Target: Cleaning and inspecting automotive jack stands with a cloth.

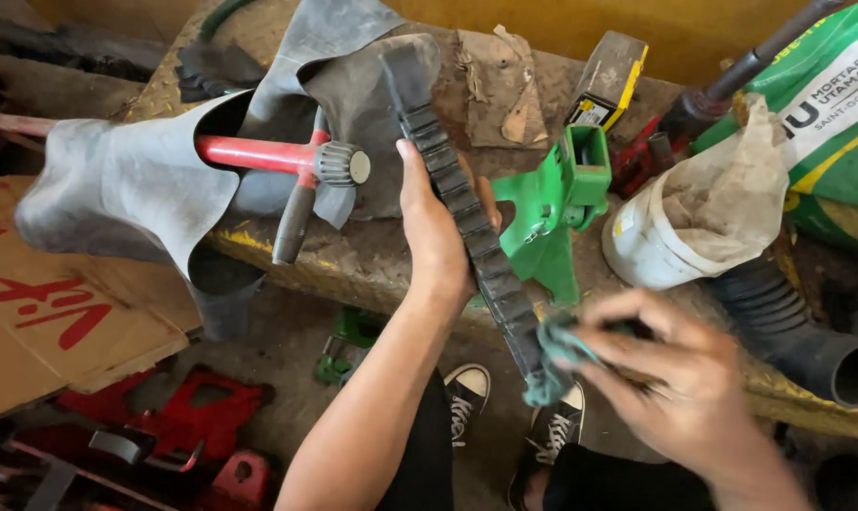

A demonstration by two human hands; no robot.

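A: Far left I see flattened cardboard, then a grey rubber inner tube draped over a red-handled tool on the worn bench.

B: And the hands?

A: My left hand is clamped round the middle of a black toothed belt, holding it up at a slant, top end far, low end near. Behind it stands a green metal bracket.

B: The right?

A: My right hand, blurred, has its fingers pinched together on a teal rag wrapped on the belt's lower end. I'd say keep the left grip firm and the rag pressed into the teeth. Far right: white bucket, black ribbed hose.
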